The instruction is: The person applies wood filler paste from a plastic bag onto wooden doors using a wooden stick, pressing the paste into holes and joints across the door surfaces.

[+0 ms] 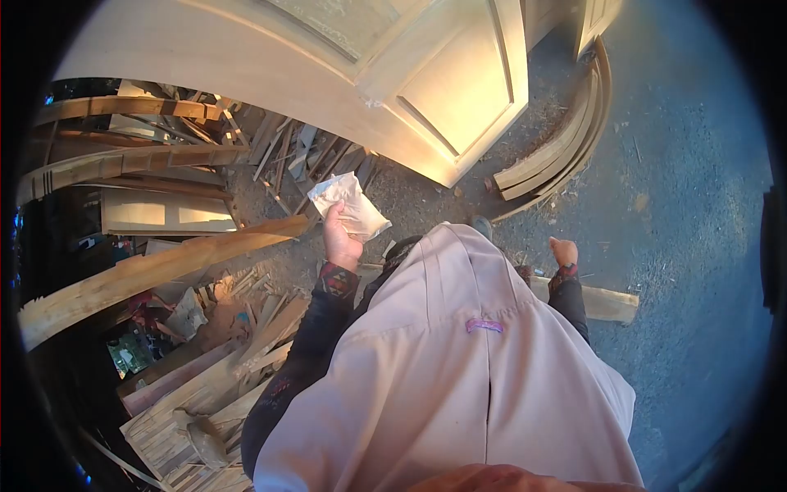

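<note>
My left hand (343,238) is closed on a crumpled whitish packet (351,205), with the thumb lying on top of it. The packet looks soft, like a bag, and I cannot make out what is in it. Below it are bare ground and wood offcuts. My right hand (564,252) hangs low on the other side of my body, its fingers curled in, with nothing visible in them. Near that hand, a flat board (611,303) lies on the ground. A pale wooden panelled door (459,90) stands in front of me, apart from both hands.
Curved wooden pieces (557,148) lie on the ground to the right of the door. A long beam (164,275) and curved timbers (139,162) reach in from the left. Scrap wood (307,156) is heaped beneath the door's left side, with stacked boards (205,410) lower left.
</note>
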A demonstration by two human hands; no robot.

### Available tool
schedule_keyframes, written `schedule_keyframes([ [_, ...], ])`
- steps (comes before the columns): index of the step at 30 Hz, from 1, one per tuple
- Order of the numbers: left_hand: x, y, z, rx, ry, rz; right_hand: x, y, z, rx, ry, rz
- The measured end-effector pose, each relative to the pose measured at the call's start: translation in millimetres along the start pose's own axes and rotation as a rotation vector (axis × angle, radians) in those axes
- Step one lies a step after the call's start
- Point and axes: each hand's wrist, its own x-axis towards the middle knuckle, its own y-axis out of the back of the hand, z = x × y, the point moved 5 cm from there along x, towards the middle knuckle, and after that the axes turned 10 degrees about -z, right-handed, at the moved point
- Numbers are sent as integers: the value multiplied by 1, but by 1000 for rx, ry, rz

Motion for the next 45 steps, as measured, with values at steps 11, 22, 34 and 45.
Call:
schedule_keyframes([
  [11,88,-76,-17,525,124,-453,-120,-116,-22,61,-226,-179],
  [22,146,-94,-52,639,445,-711,-253,-276,-211,495,-601,-335],
  [34,103,-224,-166,517,579,-838,-331,-302,-199,614,-753,-408],
  [45,-51,-379,-380,503,593,-614,-365,-318,200,812,-824,-58],
])
